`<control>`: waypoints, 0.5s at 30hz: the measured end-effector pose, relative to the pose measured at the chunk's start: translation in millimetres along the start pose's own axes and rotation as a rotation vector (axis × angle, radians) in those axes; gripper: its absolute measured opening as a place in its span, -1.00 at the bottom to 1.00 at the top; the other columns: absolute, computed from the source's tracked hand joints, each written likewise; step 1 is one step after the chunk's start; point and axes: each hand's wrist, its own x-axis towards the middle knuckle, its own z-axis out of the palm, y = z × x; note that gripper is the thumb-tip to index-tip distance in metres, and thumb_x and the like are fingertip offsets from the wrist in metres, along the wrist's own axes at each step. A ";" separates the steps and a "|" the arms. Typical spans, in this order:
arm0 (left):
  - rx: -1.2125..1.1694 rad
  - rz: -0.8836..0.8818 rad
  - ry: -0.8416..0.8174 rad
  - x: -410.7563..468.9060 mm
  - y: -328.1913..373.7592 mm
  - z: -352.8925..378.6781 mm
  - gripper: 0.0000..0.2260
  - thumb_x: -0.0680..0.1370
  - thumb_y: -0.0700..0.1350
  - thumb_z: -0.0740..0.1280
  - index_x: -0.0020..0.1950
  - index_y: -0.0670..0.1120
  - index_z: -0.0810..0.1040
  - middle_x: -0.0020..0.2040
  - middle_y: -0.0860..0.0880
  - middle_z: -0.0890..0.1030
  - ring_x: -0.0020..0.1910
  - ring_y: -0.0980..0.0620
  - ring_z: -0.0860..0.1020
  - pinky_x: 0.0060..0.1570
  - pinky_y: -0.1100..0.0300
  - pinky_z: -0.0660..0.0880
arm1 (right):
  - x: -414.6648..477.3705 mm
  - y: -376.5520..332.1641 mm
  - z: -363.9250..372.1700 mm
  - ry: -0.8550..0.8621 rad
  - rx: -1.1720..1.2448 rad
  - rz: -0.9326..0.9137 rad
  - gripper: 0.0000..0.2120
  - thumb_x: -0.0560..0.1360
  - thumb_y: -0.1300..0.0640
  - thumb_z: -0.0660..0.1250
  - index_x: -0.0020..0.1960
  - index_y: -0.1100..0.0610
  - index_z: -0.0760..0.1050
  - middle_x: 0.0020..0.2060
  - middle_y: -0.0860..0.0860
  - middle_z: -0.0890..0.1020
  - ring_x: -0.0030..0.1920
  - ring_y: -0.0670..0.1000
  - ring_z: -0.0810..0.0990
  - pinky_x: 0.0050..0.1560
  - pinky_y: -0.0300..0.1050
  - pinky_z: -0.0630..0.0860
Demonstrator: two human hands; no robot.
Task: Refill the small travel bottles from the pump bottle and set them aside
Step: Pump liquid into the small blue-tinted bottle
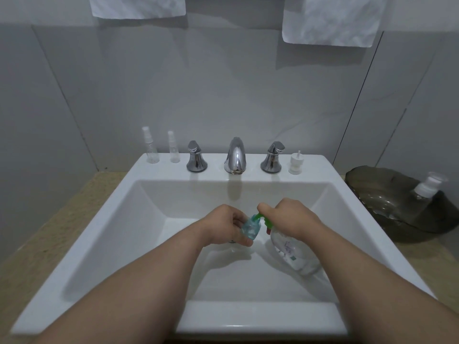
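Over the white sink basin (pixel 154 209), my left hand (pixel 223 225) grips a small clear travel bottle (pixel 250 228) holding bluish liquid, tilted with its mouth up to the right. My right hand (pixel 291 219) is closed over the green pump head (pixel 260 217) of a clear pump bottle (pixel 293 252), thumb on top; the green spout meets the small bottle's mouth. Two empty clear spray bottles (pixel 152 146) (pixel 173 147) stand on the sink ledge at the back left. A white pump cap (pixel 296 163) stands on the ledge at the right.
A chrome faucet (pixel 235 156) with two handles (pixel 196 157) (pixel 272 158) sits at the back of the sink. A dark glass bowl (pixel 387 202) on the right counter holds a clear bottle with a white cap (pixel 426 188). Two white towels (pixel 330 21) hang above.
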 end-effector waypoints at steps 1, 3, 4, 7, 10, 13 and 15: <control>0.020 0.006 -0.005 -0.6 -0.5 -0.1 -0.72 0.31 -0.18 0.68 -0.06 -0.01 0.70 -0.21 0.08 0.68 -0.25 0.13 0.60 -0.06 0.12 0.61 | -2.2 -1.6 2.0 0.011 -0.030 -0.015 -0.42 0.40 -0.34 0.09 -0.23 0.11 0.65 -0.31 -0.02 0.65 -0.25 0.04 0.60 -0.25 -0.10 0.43; 0.037 0.017 -0.021 -2.5 1.4 0.7 -0.75 0.33 -0.19 0.67 -0.13 0.02 0.68 -0.27 0.13 0.64 -0.29 0.18 0.57 -0.14 0.23 0.54 | -4.3 -3.8 1.6 -0.013 -0.071 -0.053 -0.34 0.37 -0.39 0.01 -0.22 0.10 0.66 -0.26 0.02 0.67 -0.22 0.06 0.61 -0.20 -0.07 0.49; 0.021 0.014 -0.025 -3.0 2.0 2.0 -0.76 0.34 -0.21 0.66 -0.12 0.01 0.68 -0.26 0.12 0.65 -0.28 0.16 0.57 -0.13 0.22 0.54 | -4.9 -2.5 -1.0 -0.047 -0.058 -0.049 -0.31 0.39 -0.41 0.00 -0.21 0.11 0.66 -0.23 0.03 0.68 -0.19 0.07 0.62 -0.13 -0.04 0.54; -0.062 -0.009 0.002 -2.8 5.3 1.2 -0.75 0.36 -0.26 0.64 -0.06 -0.05 0.69 -0.21 0.03 0.68 -0.25 0.07 0.59 -0.15 0.19 0.56 | -3.1 1.8 -8.4 -0.104 0.043 -0.009 -0.25 0.43 -0.49 0.00 -0.20 0.10 0.67 -0.19 0.01 0.70 -0.15 0.07 0.62 0.08 0.04 0.57; -0.084 -0.011 -0.010 -3.6 6.3 0.7 -0.75 0.36 -0.26 0.64 -0.04 -0.06 0.71 -0.20 0.03 0.69 -0.25 0.09 0.60 -0.19 0.23 0.54 | -8.4 1.7 -7.4 -0.046 0.006 -0.008 -0.24 0.44 -0.54 -0.01 -0.24 0.05 0.68 -0.22 -0.04 0.69 -0.16 0.04 0.63 0.06 0.04 0.56; -0.099 -0.003 -0.012 -1.6 5.6 -0.2 -0.71 0.36 -0.26 0.64 0.02 -0.05 0.72 -0.15 0.00 0.73 -0.22 0.07 0.61 -0.15 0.21 0.56 | -13.3 4.0 -7.5 -0.037 0.003 0.000 -0.26 0.48 -0.52 0.00 -0.25 0.04 0.69 -0.23 -0.06 0.71 -0.14 0.02 0.63 0.09 0.03 0.55; -0.114 0.005 0.006 -1.8 6.8 0.9 -0.66 0.34 -0.25 0.65 0.08 -0.07 0.73 -0.07 -0.05 0.76 -0.17 0.05 0.64 -0.03 0.15 0.60 | -13.4 7.3 -9.8 -0.033 0.037 0.010 -0.23 0.45 -0.53 -0.01 -0.22 0.07 0.69 -0.26 -0.04 0.72 -0.13 0.04 0.64 0.10 0.04 0.55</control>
